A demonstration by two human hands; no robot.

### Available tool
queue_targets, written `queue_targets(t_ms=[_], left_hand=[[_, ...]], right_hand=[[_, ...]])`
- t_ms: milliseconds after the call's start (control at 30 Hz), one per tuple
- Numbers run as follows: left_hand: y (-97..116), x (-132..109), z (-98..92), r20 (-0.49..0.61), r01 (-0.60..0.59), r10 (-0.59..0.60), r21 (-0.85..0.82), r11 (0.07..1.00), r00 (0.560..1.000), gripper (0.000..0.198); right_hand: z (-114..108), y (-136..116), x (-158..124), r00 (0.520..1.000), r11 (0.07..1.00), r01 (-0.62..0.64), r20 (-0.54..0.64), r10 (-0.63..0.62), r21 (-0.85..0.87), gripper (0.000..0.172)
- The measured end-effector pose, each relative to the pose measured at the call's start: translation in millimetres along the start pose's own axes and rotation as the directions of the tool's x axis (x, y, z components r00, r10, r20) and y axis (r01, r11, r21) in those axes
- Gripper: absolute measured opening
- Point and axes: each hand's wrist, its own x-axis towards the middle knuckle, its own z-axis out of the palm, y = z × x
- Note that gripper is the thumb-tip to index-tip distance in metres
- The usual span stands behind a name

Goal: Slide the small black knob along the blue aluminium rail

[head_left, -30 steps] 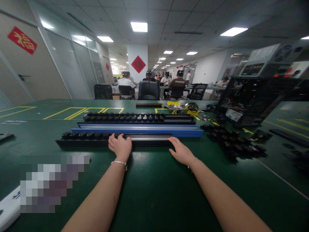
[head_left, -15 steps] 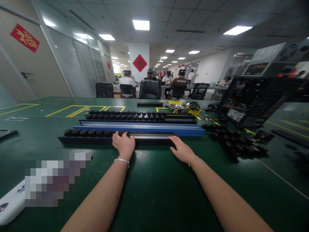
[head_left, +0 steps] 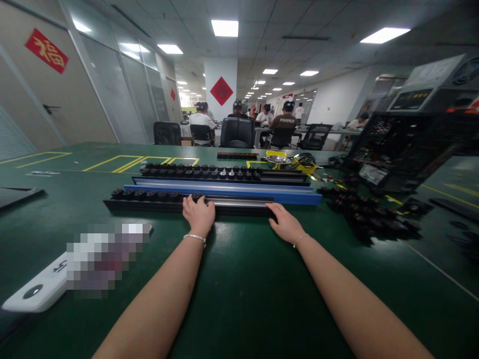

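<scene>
A long black rail (head_left: 243,211) with a silver channel lies across the green table in front of me. Several small black parts (head_left: 151,195) sit in a row along its left portion. My left hand (head_left: 199,218) is closed around one more black part (head_left: 196,196) near the rail's middle; the fingers partly hide it. At the right end, my right hand (head_left: 287,225) grips the rail, fingertips on top and thumb at the front side. Right behind lies a blue rail (head_left: 295,198). Beyond it stands another black rail (head_left: 288,178) with rows of similar parts.
A heap of black parts (head_left: 362,212) lies to the right, before an open computer case (head_left: 389,144). A metal bowl (head_left: 279,160) stands at the back. A white, partly pixelated object (head_left: 41,291) lies at left front. Several people sit at desks beyond the table.
The whole view has shifted slightly, so things appear a little further right and higher. Both hands keep about the same places on the black rail.
</scene>
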Motion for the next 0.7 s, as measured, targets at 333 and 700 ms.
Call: queue_targets(t_ms=[333, 700], left_hand=[[0.4, 0.3, 2.1, -0.014, 0.007, -0.007, 0.001, 1.0, 1.0, 0.038], [4.9, -3.6, 2.2, -0.032, -0.034, 0.034, -0.008, 0.999, 0.999, 0.031]], right_hand=[[2.0, 3.3, 0.8, 1.0, 1.0, 0.019, -0.016, -0.019, -0.008, 0.05], [-1.7, 1.0, 0.4, 1.0, 1.0, 0.012, 0.003, -0.012, -0.005, 0.05]])
